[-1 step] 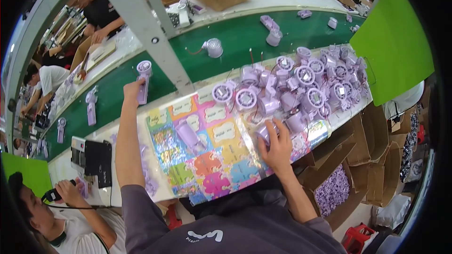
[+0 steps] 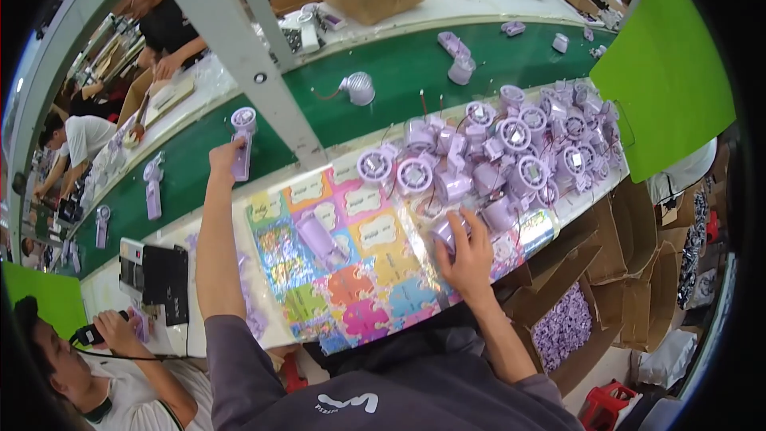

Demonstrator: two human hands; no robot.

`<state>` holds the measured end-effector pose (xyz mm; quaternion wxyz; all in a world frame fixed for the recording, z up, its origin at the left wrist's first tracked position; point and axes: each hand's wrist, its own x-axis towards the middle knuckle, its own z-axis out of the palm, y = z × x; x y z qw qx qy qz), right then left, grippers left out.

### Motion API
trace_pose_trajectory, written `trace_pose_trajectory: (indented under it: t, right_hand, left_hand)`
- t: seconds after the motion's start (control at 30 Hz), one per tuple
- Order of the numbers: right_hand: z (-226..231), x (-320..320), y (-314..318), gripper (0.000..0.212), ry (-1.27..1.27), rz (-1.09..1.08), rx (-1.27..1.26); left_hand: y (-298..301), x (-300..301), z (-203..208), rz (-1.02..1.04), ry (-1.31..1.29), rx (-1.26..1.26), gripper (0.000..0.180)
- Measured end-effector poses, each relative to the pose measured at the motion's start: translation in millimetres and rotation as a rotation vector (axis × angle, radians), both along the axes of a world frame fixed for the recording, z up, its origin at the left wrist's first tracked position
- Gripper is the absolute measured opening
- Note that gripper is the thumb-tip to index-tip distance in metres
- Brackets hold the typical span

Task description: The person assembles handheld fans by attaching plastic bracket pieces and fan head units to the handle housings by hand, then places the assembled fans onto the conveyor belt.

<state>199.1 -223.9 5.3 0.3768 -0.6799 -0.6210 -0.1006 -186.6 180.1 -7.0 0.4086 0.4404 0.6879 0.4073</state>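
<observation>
Left hand: from where I stand, the person's left hand [image 2: 223,158] reaches to the left of centre, a finger lying on the handle of a lavender handheld fan [image 2: 242,163]; I cannot tell whether the hand grips it.
Fan: over the near side of the green belt [image 2: 399,52], its round head pointing toward the top of the frame.
Right hand: the right hand [image 2: 471,262], just right of centre, is curled around a round lavender housing [image 2: 444,232], thumb on one side, fingers over the other.
Housing: above the right part of the colourful patterned sheet [image 2: 379,231], just below the heap.
Sheet: spread across the middle, with a loose lavender handle piece [image 2: 317,235] lying slantwise on its left half.
Heap: lavender fan heads [image 2: 531,172] crowd together right of centre, thin wires poking out among them.
Belt: curves from the left edge to the upper right, with several lavender parts scattered along it.
Neighbour: at lower left, a co-worker [image 2: 152,395] in a white top holds a black device [image 2: 97,330].
Carton: at lower right, an open cardboard box [image 2: 586,351] holds many small lavender bits [image 2: 562,326].
Stool: a red one [image 2: 610,403] stands near the bottom right.
</observation>
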Motion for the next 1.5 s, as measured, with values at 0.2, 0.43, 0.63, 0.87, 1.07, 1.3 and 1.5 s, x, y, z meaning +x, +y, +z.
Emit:
trace_pose_trajectory:
  t: [0.2,0.43,0.63,0.87,1.07,1.3,1.5]
  right_hand:
    - [2.9,1.6,-0.9,0.051,-0.012,-0.048,-0.010]
    - [-3.5,4.7,-3.2,0.051,-0.096,-0.029,0.026]
    - [-12.4,2.5,-14.9,0.055,-0.070,0.161,0.148]
    - [34.4,-50.5,-1.2,0.063,0.651,0.141,0.031]
    - [47.8,-64.5,-5.9,0.039,1.593,0.349,-0.191]
    - [56.7,-76.8,-22.4,0.038,1.916,0.351,-0.219]
    - [55.8,-80.5,-29.4,0.036,2.015,0.483,-0.135]
  left_hand:
    - [9.3,18.4,-14.8,-0.118,0.050,0.039,0.033]
    - [-72.0,26.8,38.3,-0.309,0.716,0.431,0.023]
    - [-227.3,71.7,87.4,-1.120,0.689,0.645,0.056]
    - [-261.8,83.8,61.9,-1.269,0.840,0.778,0.048]
    - [-293.2,88.5,84.1,-1.245,0.650,0.266,0.057]
    - [-327.2,92.4,94.4,-1.062,0.315,0.082,0.060]
    - [-341.5,90.5,88.9,-0.986,0.342,0.280,0.069]
